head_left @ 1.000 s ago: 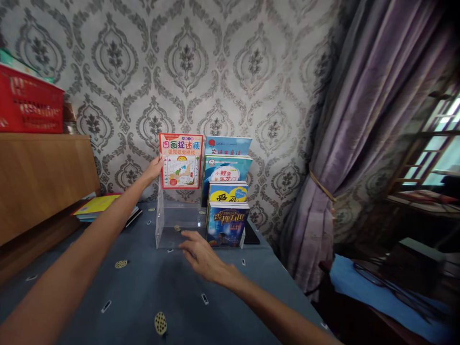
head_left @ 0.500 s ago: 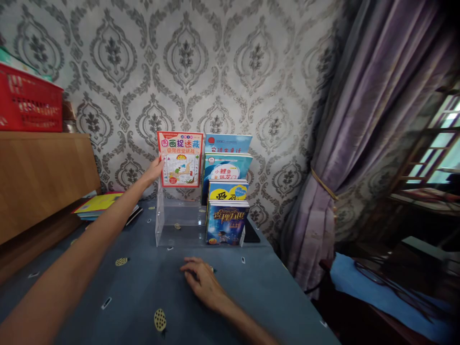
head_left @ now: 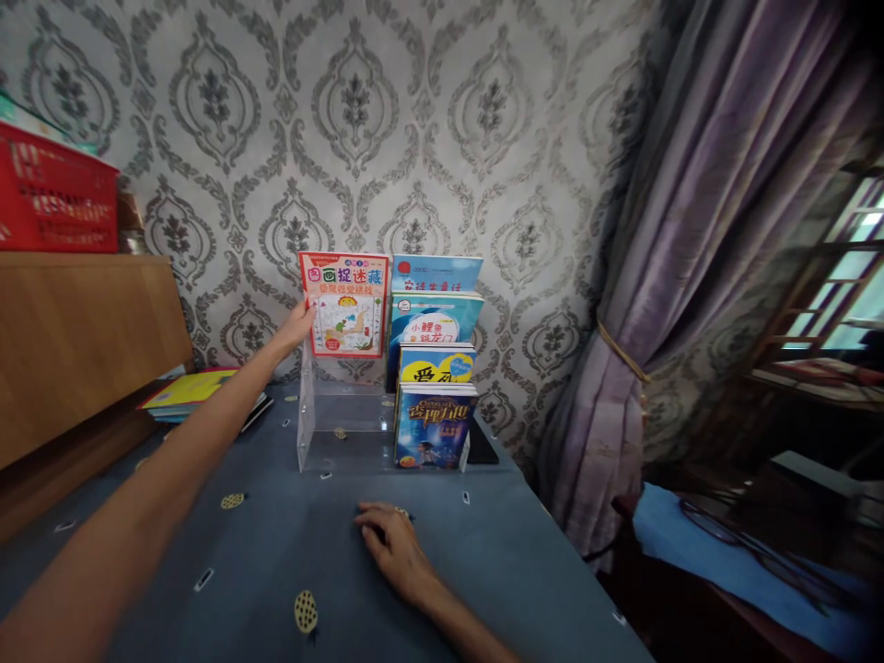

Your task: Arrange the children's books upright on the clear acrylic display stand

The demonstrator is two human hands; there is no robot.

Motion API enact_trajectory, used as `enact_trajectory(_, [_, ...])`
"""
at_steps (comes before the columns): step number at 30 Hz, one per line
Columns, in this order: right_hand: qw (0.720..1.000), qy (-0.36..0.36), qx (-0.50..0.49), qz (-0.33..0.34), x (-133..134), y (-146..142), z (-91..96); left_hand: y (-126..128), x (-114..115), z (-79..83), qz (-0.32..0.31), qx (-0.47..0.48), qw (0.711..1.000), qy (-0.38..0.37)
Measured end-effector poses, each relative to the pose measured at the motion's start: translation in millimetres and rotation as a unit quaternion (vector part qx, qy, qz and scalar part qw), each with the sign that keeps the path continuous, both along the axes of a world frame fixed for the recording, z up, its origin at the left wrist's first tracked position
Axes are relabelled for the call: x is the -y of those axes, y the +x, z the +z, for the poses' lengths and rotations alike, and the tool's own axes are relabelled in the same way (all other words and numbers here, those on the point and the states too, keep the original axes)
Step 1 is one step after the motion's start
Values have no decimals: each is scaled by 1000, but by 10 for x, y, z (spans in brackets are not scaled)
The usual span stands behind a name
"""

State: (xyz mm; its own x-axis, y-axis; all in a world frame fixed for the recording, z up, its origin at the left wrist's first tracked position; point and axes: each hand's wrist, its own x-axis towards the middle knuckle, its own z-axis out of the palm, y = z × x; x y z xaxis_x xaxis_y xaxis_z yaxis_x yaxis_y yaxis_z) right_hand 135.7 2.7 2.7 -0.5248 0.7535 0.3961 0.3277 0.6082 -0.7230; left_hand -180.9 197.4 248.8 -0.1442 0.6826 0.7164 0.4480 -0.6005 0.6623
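My left hand (head_left: 299,326) is closed on the left edge of a red-bordered picture book (head_left: 347,308). The book stands upright in the back left of a clear acrylic book rack (head_left: 306,433). On the rack's right side, books rise in steps: a dark blue book (head_left: 434,433) in front, then a yellow and blue one (head_left: 440,366), a teal one (head_left: 442,318) and a light blue one (head_left: 442,272) at the back. My right hand (head_left: 395,545) lies on the tablecloth in front of the rack, fingers loosely bent and apart, holding nothing.
A stack of books with a yellow cover (head_left: 193,390) lies left, behind my left forearm. A wooden cabinet (head_left: 89,341) carries a red basket (head_left: 59,189). At the right hang purple curtains (head_left: 663,276), beside a blue cloth (head_left: 732,562). The table (head_left: 235,589) has a blue patterned cloth.
My right hand has shifted slightly right and down on the tablecloth. My left hand keeps its hold on the picture book, which stays in place.
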Motion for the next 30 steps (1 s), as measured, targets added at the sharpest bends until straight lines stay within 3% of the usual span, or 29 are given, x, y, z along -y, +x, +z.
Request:
enact_trajectory(17, [1000, 18, -22, 5, -32, 2, -55, 130, 86, 74, 48, -3, 997, -54])
enact_trajectory(30, [999, 13, -34, 2, -24, 10, -47, 133, 119, 59, 24, -15, 999, -30])
